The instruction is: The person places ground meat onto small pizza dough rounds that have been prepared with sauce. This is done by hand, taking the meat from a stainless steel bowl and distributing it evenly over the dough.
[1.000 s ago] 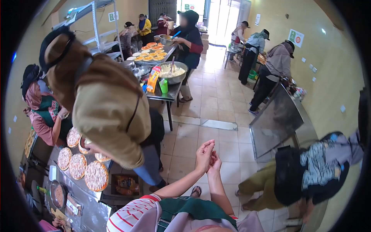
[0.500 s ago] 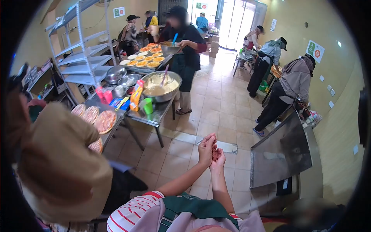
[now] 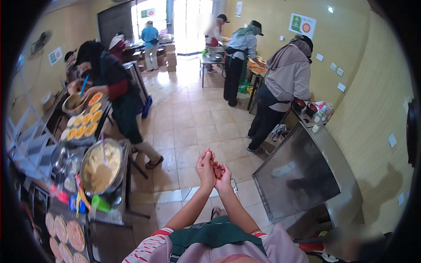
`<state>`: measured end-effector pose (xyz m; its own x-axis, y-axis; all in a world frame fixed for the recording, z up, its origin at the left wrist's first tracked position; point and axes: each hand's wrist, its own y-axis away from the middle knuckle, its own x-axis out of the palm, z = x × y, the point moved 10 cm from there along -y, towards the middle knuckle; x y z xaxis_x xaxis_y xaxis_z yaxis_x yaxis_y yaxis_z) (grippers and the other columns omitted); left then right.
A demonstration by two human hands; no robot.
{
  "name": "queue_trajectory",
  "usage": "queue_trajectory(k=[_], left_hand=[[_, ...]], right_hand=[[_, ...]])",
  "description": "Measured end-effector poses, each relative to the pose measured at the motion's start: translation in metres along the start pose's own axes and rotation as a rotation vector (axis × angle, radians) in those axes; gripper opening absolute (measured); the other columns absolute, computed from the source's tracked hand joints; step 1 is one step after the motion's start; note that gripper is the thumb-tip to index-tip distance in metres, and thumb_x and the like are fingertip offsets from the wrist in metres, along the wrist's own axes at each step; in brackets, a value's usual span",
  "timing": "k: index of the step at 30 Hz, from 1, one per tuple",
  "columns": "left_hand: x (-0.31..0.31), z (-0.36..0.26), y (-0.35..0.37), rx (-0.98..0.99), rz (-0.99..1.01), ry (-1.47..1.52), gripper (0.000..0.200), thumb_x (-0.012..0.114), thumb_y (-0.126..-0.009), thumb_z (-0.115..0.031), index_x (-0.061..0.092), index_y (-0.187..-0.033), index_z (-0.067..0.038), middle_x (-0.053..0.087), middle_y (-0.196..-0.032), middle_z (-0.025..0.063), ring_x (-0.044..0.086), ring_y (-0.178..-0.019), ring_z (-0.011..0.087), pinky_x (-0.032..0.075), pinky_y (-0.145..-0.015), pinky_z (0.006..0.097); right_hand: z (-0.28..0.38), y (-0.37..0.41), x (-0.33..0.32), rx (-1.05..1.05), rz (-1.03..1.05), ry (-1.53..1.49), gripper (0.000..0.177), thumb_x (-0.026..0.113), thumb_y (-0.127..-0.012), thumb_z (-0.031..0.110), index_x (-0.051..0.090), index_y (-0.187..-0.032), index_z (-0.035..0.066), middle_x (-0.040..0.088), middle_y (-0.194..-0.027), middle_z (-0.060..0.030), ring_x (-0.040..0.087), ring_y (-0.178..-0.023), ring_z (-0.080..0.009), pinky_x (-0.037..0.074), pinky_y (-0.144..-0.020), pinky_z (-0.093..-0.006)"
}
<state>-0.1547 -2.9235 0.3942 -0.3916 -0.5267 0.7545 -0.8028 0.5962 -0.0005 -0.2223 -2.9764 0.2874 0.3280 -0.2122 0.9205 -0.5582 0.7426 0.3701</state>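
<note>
My left hand point(image 3: 204, 167) and my right hand point(image 3: 225, 174) are raised in front of my chest, palms pressed toward each other. Between them sits a small reddish-brown lump point(image 3: 217, 169) that looks like minced topping, and both hands cup it. My forearms rise from a striped sleeve and a green apron strap at the bottom edge. The tiled floor lies below the hands, and nothing else touches them.
At the left, a metal table point(image 3: 115, 206) carries a big bowl of pale batter point(image 3: 101, 166), a green cup and bottles, with round pizzas point(image 3: 66, 232) nearer me. A person in dark clothes point(image 3: 118, 92) tends small pizzas point(image 3: 85, 120). A steel counter point(image 3: 302, 175) stands right, a person in grey point(image 3: 285, 79) beside it.
The view has swung right: the person in tan close on the left is gone and the steel counter is nearer the centre. My hands stay pressed together, and the reddish lump now shows.
</note>
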Motion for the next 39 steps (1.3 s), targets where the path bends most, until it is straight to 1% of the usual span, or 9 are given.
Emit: queue_trajectory(k=[5,7,13,21,24,27,30,35,39], left_hand=[[0.044,0.060,-0.110,0.034,-0.057,0.019,0.024,0.057,-0.088,-0.012,0.057,-0.109,0.000,0.062,-0.089,0.0048,0.058,-0.079,0.0080,0.048,-0.066,0.0189],[0.070,0.082,-0.162,0.067,-0.062,-0.010,0.024,0.056,-0.089,-0.012,0.057,-0.110,0.000,0.062,-0.090,0.0050,0.059,-0.080,0.0086,0.050,-0.066,0.0205],[0.122,0.122,-0.285,0.139,-0.191,0.019,0.023,0.056,-0.088,-0.012,0.057,-0.109,-0.001,0.062,-0.091,0.0043,0.058,-0.082,0.0095,0.050,-0.070,0.0202],[0.168,0.261,-0.453,-0.119,-0.050,0.118,0.021,0.055,-0.088,-0.009,0.058,-0.107,-0.002,0.061,-0.090,0.0061,0.059,-0.080,0.0124,0.051,-0.071,0.0230],[0.196,0.314,-0.519,-0.176,0.083,0.082,0.022,0.053,-0.090,-0.016,0.058,-0.105,-0.002,0.061,-0.089,0.0052,0.058,-0.079,0.0120,0.049,-0.073,0.0237],[0.236,0.358,-0.576,-0.269,-0.018,0.111,0.024,0.051,-0.091,-0.020,0.058,-0.105,-0.001,0.060,-0.089,0.0050,0.058,-0.079,0.0129,0.049,-0.075,0.0249],[0.282,0.390,-0.631,-0.337,0.030,0.149,0.031,0.046,-0.094,-0.026,0.057,-0.107,-0.001,0.060,-0.093,0.0072,0.058,-0.083,0.0158,0.049,-0.078,0.0290],[0.316,0.442,-0.708,-0.456,0.026,0.244,0.038,0.036,-0.097,-0.032,0.055,-0.111,-0.002,0.059,-0.096,0.0087,0.058,-0.088,0.0179,0.048,-0.083,0.0326],[0.333,0.486,-0.799,-0.457,0.028,0.357,0.046,0.025,-0.098,-0.037,0.055,-0.109,-0.004,0.059,-0.095,0.0081,0.057,-0.088,0.0187,0.046,-0.087,0.0343]], right_hand=[[0.052,-0.135,0.034,-0.027,-0.011,0.024,0.030,0.038,-0.094,0.027,0.051,-0.077,0.006,0.062,-0.089,-0.0162,0.060,-0.090,-0.0296,0.049,-0.086,-0.0430],[0.061,-0.188,0.055,0.082,0.006,-0.073,0.030,0.038,-0.094,0.027,0.050,-0.076,0.005,0.062,-0.088,-0.0166,0.060,-0.090,-0.0309,0.049,-0.085,-0.0439],[0.112,-0.305,0.146,0.073,0.021,-0.106,0.033,0.037,-0.093,0.028,0.050,-0.073,0.006,0.062,-0.086,-0.0159,0.060,-0.088,-0.0306,0.049,-0.084,-0.0449],[0.194,-0.479,0.173,-0.028,0.021,-0.110,0.036,0.037,-0.092,0.029,0.051,-0.069,0.006,0.062,-0.080,-0.0150,0.061,-0.076,-0.0299,0.052,-0.077,-0.0435],[0.236,-0.549,0.190,-0.109,0.037,-0.067,0.038,0.038,-0.092,0.030,0.052,-0.066,0.006,0.062,-0.075,-0.0148,0.061,-0.074,-0.0282,0.052,-0.075,-0.0424],[0.279,-0.612,0.236,-0.174,0.043,-0.032,0.038,0.040,-0.091,0.032,0.052,-0.064,0.007,0.061,-0.070,-0.0122,0.060,-0.070,-0.0263,0.053,-0.069,-0.0397],[0.327,-0.665,0.264,-0.320,-0.069,-0.011,0.037,0.045,-0.090,0.035,0.050,-0.063,0.010,0.059,-0.067,-0.0073,0.058,-0.065,-0.0231,0.051,-0.063,-0.0353],[0.357,-0.740,0.316,-0.366,-0.124,0.014,0.038,0.048,-0.089,0.038,0.046,-0.062,0.011,0.053,-0.061,-0.0050,0.053,-0.058,-0.0197,0.050,-0.062,-0.0366],[0.375,-0.834,0.352,-0.417,-0.069,0.087,0.038,0.051,-0.089,0.038,0.046,-0.062,0.011,0.051,-0.059,-0.0043,0.049,-0.054,-0.0176,0.049,-0.056,-0.0317]])
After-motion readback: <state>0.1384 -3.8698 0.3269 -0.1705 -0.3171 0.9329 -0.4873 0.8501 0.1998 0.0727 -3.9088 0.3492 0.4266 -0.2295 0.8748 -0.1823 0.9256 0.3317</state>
